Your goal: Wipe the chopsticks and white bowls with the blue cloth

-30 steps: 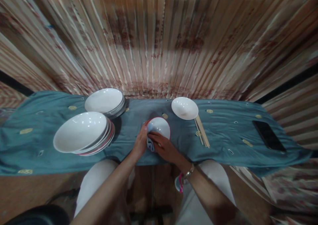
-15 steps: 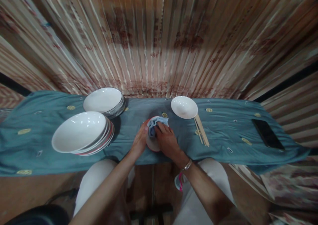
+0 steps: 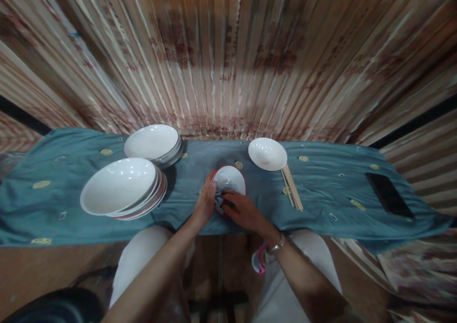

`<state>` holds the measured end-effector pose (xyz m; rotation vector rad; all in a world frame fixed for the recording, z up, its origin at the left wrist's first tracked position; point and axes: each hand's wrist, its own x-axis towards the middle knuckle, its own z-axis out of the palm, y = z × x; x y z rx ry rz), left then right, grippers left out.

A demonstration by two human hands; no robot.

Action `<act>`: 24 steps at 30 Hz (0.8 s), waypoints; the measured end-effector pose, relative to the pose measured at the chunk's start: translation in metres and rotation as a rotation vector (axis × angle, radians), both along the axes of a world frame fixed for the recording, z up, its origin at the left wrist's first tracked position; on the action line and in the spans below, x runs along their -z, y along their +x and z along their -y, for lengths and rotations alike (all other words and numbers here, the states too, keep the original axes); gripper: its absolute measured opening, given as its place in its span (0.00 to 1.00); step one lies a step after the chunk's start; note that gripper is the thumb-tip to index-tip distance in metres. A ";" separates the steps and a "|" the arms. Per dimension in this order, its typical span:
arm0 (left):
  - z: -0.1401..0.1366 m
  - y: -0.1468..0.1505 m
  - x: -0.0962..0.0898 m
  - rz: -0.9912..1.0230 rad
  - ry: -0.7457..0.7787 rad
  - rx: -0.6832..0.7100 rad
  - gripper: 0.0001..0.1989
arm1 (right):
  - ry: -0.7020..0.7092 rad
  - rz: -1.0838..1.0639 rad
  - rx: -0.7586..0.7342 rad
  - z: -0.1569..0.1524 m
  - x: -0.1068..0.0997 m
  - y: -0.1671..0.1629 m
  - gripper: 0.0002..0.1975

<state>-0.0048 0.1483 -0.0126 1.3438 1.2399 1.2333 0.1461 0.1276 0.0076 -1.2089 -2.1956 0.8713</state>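
Note:
In front of me a small white bowl with a red rim stands on the table, its hollow facing up. My left hand is closed on the bowl's left edge, thumb at the rim. Fingers bent, my right hand grips a crumpled blue-grey cloth and presses it against the near left inside of the bowl. The near part of the bowl is hidden by the cloth and my right hand.
To the left are a near stack of white bowls and a farther stack of white dishes. A white bowl sits at the back right, with wooden chopsticks beside it. A black phone lies far right on the teal tablecloth.
My right hand has drawn the cloth from the bowl's far side down to its near left side, uncovering the far inside. My left hand stays at the left edge. The view has shifted slightly.

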 end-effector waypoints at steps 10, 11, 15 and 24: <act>0.000 -0.003 -0.005 -0.110 0.024 0.030 0.29 | 0.076 -0.224 0.027 -0.001 0.016 -0.016 0.29; 0.000 -0.003 -0.007 -0.131 0.023 0.029 0.28 | 0.095 -0.191 0.043 -0.002 0.019 -0.017 0.29; 0.000 -0.003 -0.012 -0.186 0.026 0.052 0.27 | 0.226 -0.053 0.105 -0.008 0.026 -0.016 0.31; 0.001 -0.005 -0.013 -0.222 0.021 0.052 0.27 | 0.360 0.416 0.281 -0.016 0.013 -0.009 0.23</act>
